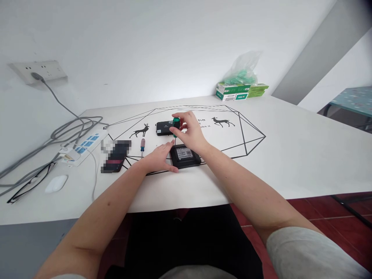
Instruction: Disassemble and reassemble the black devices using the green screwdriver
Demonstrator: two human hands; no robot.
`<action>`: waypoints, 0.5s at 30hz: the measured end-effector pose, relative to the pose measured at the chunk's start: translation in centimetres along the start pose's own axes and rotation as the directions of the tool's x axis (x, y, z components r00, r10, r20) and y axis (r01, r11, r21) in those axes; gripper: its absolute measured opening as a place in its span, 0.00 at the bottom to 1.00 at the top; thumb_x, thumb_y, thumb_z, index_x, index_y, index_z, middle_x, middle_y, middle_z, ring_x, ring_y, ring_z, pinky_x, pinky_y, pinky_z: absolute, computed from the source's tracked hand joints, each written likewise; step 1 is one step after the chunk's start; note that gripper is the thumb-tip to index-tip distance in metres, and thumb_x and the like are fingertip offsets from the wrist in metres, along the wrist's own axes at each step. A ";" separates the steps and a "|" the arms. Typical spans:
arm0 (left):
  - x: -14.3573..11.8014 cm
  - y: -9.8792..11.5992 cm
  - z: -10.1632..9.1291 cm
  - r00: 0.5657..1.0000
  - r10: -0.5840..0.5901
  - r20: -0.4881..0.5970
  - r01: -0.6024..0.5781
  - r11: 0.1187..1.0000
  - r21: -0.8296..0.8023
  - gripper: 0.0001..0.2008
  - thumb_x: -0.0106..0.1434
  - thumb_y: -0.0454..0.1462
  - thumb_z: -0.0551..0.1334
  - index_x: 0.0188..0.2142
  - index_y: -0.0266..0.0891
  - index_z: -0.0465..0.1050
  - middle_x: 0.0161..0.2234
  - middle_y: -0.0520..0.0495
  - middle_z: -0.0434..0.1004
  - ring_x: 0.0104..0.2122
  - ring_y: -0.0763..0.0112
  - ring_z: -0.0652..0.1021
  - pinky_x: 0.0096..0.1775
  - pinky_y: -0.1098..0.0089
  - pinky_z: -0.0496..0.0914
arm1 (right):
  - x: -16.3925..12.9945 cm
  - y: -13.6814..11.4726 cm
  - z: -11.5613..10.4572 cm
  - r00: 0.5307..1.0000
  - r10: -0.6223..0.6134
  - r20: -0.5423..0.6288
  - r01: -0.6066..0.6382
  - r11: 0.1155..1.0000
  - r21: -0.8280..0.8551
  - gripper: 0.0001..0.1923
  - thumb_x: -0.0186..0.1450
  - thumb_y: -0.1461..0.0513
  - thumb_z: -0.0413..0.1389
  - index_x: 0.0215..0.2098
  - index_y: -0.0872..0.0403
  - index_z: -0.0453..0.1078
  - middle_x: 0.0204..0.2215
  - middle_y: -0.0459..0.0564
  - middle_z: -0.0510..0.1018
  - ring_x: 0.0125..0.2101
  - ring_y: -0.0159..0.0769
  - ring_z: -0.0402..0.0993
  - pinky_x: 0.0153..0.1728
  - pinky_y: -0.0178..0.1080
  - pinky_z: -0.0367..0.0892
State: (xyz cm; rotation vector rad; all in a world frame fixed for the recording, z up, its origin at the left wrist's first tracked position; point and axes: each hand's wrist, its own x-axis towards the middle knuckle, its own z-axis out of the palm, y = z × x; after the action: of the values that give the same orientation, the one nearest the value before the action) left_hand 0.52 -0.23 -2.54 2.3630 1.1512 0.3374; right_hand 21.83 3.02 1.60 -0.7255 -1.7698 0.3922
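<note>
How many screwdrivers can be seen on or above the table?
2. A green-handled screwdriver stands upright in the right hand, tip down on the black box. A blue-and-red screwdriver lies on the table, left of the left hand.

Your forearms are bare down to both your left hand [158, 158] and your right hand [190, 133], a pale grey short sleeve [305, 252] covers your right upper arm, and dark trousers [186, 240] cover your lap below the table edge.
</note>
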 end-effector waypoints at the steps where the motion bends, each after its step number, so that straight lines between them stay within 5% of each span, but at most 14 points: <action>1: 0.0 0.0 0.0 1.000 0.003 -0.001 -0.003 1.000 -0.001 0.70 0.54 0.67 0.76 0.83 0.40 0.45 0.80 0.29 0.54 0.77 0.30 0.59 0.73 0.38 0.60 | 0.0 0.0 0.0 1.000 -0.001 -0.005 0.001 1.000 0.004 0.22 0.68 0.57 0.63 0.60 0.44 0.72 0.48 0.51 0.74 0.45 0.42 0.74 0.43 0.49 0.82; 15: 0.0 -0.5 0.3 1.000 -0.020 0.003 0.020 1.000 0.025 0.70 0.54 0.66 0.76 0.83 0.39 0.44 0.81 0.28 0.50 0.78 0.32 0.57 0.74 0.41 0.57 | 0.1 0.2 0.2 0.995 0.039 -0.092 -0.032 0.997 0.077 0.24 0.66 0.59 0.61 0.60 0.45 0.68 0.47 0.50 0.76 0.46 0.41 0.76 0.41 0.46 0.82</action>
State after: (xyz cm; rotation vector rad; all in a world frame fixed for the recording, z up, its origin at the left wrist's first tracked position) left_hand 0.32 -0.04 -3.05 2.3707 1.1828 0.3139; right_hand 21.67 3.25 1.45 -0.7118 -1.6473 0.4396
